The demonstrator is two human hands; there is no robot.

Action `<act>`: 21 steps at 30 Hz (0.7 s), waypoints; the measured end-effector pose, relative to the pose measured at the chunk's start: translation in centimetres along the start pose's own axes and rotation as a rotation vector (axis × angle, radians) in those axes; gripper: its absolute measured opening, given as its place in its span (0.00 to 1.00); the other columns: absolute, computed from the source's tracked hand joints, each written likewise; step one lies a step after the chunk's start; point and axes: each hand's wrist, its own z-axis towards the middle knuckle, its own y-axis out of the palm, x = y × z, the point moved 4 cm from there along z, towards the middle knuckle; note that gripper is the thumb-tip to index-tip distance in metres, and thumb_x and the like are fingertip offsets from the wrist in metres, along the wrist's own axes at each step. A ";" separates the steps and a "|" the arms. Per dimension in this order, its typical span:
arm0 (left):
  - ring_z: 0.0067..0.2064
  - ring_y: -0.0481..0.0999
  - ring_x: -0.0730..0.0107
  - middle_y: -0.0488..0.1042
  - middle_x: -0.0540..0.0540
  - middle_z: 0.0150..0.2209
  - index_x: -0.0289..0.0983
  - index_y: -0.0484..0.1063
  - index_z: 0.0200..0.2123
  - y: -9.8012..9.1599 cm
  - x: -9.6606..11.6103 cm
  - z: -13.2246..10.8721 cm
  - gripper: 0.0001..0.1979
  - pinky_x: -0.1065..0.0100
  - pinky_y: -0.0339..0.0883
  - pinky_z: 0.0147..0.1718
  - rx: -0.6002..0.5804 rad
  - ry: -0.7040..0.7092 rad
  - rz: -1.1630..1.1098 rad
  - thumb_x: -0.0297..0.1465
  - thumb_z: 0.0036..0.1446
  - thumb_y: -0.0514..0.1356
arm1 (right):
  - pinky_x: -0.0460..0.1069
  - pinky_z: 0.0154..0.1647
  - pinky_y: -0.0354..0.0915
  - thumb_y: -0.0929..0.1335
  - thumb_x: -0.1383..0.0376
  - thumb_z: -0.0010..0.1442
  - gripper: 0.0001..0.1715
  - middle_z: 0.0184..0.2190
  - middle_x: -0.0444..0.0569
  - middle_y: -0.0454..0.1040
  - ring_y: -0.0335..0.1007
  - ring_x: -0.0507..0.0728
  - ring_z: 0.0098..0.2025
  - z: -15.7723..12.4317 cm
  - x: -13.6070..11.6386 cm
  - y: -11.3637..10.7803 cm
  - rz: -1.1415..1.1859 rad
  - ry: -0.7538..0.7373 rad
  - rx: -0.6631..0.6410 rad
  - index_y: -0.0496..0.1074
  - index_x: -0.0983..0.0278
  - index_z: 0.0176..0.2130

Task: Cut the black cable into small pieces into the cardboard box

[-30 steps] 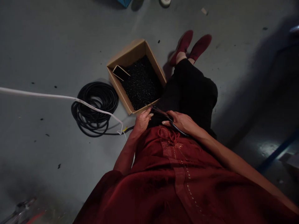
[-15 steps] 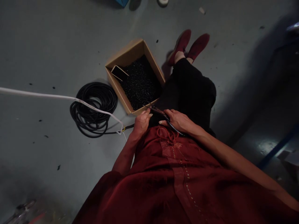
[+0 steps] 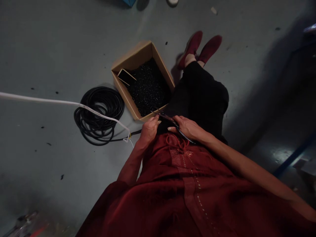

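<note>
My left hand [image 3: 149,128] is closed around the end of a black rubber tube [image 3: 136,132], just over the near edge of a cardboard box [image 3: 127,104]. In my right hand [image 3: 185,126] is a pair of scissors [image 3: 170,118], its blades pointing left past my left fingertips. The blades lie close to those fingertips; whether they touch the tube is hidden. Many short black cut pieces [image 3: 150,87] fill the bottom of the box. The tube runs left to a large black coil [image 3: 85,116] on the floor.
A white cord [image 3: 49,100] stretches in from the left, over the coil, to a yellow tie [image 3: 130,135] by the tube. Inside the box leans a small open carton [image 3: 126,77]. Small black scraps dot the grey floor [image 3: 61,177]. At right stands a blue bar [image 3: 293,157].
Almost nothing differs. Both hands and the scissors keep nearly the same place, and the tube beside my left hand has shifted very slightly.
</note>
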 end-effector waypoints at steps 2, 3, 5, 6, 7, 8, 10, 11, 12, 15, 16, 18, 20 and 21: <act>0.44 0.73 0.65 0.74 0.41 0.41 0.33 0.66 0.50 0.1 -0.2 0.0 0.17 0.65 0.66 0.45 0.008 0.009 -0.007 0.30 0.59 0.49 | 0.49 0.37 0.59 0.55 0.44 0.58 0.30 0.39 0.55 0.68 0.67 0.59 0.39 0.0 0.1 0.2 -0.022 0.006 0.006 0.61 0.64 0.45; 0.44 0.73 0.65 0.74 0.41 0.42 0.33 0.67 0.50 0.2 -0.3 -0.1 0.16 0.66 0.66 0.46 0.009 0.013 -0.012 0.30 0.59 0.49 | 0.48 0.36 0.59 0.55 0.44 0.59 0.29 0.39 0.55 0.68 0.67 0.59 0.38 0.1 0.2 0.3 -0.032 0.009 0.008 0.61 0.64 0.45; 0.45 0.72 0.66 0.73 0.40 0.43 0.33 0.67 0.49 0.3 -0.4 -0.1 0.16 0.66 0.65 0.46 0.008 0.014 -0.019 0.29 0.59 0.49 | 0.48 0.35 0.58 0.55 0.45 0.59 0.28 0.39 0.55 0.69 0.68 0.59 0.37 0.1 0.3 0.5 -0.048 0.016 0.008 0.60 0.64 0.45; 0.45 0.72 0.66 0.73 0.40 0.43 0.33 0.67 0.49 0.4 -0.5 -0.1 0.16 0.66 0.65 0.46 0.008 0.010 -0.024 0.29 0.59 0.49 | 0.48 0.35 0.58 0.55 0.45 0.59 0.28 0.39 0.55 0.69 0.68 0.59 0.37 0.2 0.4 0.6 -0.054 0.021 0.005 0.60 0.64 0.45; 0.45 0.72 0.66 0.73 0.40 0.43 0.32 0.67 0.50 0.4 -0.6 -0.1 0.17 0.66 0.65 0.46 0.005 0.004 -0.029 0.29 0.59 0.49 | 0.48 0.34 0.58 0.55 0.45 0.59 0.28 0.39 0.55 0.69 0.68 0.58 0.37 0.2 0.4 0.6 -0.057 0.024 0.001 0.60 0.64 0.45; 0.44 0.72 0.66 0.73 0.40 0.43 0.32 0.66 0.50 0.5 -0.6 -0.1 0.17 0.66 0.65 0.45 -0.002 -0.004 -0.035 0.29 0.59 0.50 | 0.47 0.34 0.58 0.54 0.45 0.59 0.27 0.39 0.55 0.70 0.68 0.58 0.37 0.2 0.5 0.7 -0.057 0.026 -0.004 0.60 0.63 0.45; 0.43 0.72 0.66 0.74 0.40 0.41 0.32 0.66 0.50 0.6 -0.8 0.0 0.17 0.67 0.65 0.44 -0.024 -0.021 -0.047 0.30 0.59 0.50 | 0.47 0.34 0.57 0.54 0.45 0.60 0.27 0.39 0.55 0.70 0.68 0.58 0.37 0.4 0.5 0.8 -0.052 0.033 -0.015 0.60 0.63 0.45; 0.42 0.72 0.67 0.74 0.41 0.40 0.32 0.66 0.50 0.7 -0.8 0.0 0.17 0.67 0.65 0.43 -0.038 -0.029 -0.053 0.30 0.59 0.50 | 0.47 0.34 0.57 0.54 0.46 0.60 0.27 0.39 0.55 0.71 0.68 0.58 0.37 0.4 0.6 0.8 -0.049 0.037 -0.019 0.60 0.63 0.44; 0.42 0.72 0.67 0.74 0.41 0.39 0.32 0.66 0.51 0.8 -0.9 0.1 0.17 0.68 0.65 0.42 -0.051 -0.036 -0.059 0.30 0.59 0.50 | 0.47 0.34 0.57 0.54 0.46 0.60 0.26 0.39 0.55 0.71 0.68 0.58 0.37 0.5 0.6 0.8 -0.047 0.042 -0.023 0.61 0.62 0.44; 0.40 0.72 0.67 0.74 0.41 0.38 0.32 0.65 0.51 1.1 -1.3 0.3 0.18 0.68 0.65 0.42 -0.078 -0.057 -0.072 0.30 0.60 0.50 | 0.47 0.33 0.57 0.55 0.46 0.60 0.25 0.39 0.54 0.72 0.69 0.58 0.37 0.8 0.6 0.9 -0.048 0.062 -0.031 0.61 0.62 0.44; 0.40 0.72 0.67 0.74 0.42 0.38 0.32 0.65 0.51 1.2 -1.4 0.4 0.18 0.68 0.65 0.41 -0.085 -0.066 -0.075 0.31 0.60 0.50 | 0.47 0.32 0.57 0.55 0.46 0.60 0.25 0.39 0.54 0.73 0.69 0.59 0.37 0.9 0.6 1.0 -0.052 0.070 -0.032 0.61 0.61 0.44; 0.39 0.72 0.67 0.74 0.42 0.38 0.33 0.66 0.51 1.4 -1.7 0.6 0.17 0.67 0.65 0.41 -0.103 -0.087 -0.085 0.31 0.59 0.50 | 0.48 0.31 0.57 0.54 0.46 0.60 0.26 0.38 0.54 0.73 0.70 0.60 0.37 1.1 0.6 1.1 -0.062 0.085 -0.033 0.62 0.61 0.44; 0.39 0.72 0.66 0.74 0.41 0.38 0.33 0.67 0.50 1.6 -2.1 0.8 0.17 0.67 0.65 0.41 -0.118 -0.104 -0.107 0.31 0.59 0.50 | 0.48 0.30 0.56 0.54 0.46 0.60 0.26 0.37 0.55 0.74 0.70 0.60 0.36 1.2 0.6 1.2 -0.074 0.101 -0.036 0.62 0.61 0.44; 0.40 0.72 0.65 0.74 0.41 0.39 0.33 0.68 0.49 1.8 -2.3 0.9 0.17 0.66 0.65 0.42 -0.118 -0.109 -0.122 0.31 0.59 0.50 | 0.48 0.29 0.56 0.54 0.45 0.60 0.27 0.36 0.55 0.74 0.70 0.61 0.35 1.3 0.6 1.2 -0.080 0.111 -0.038 0.62 0.61 0.45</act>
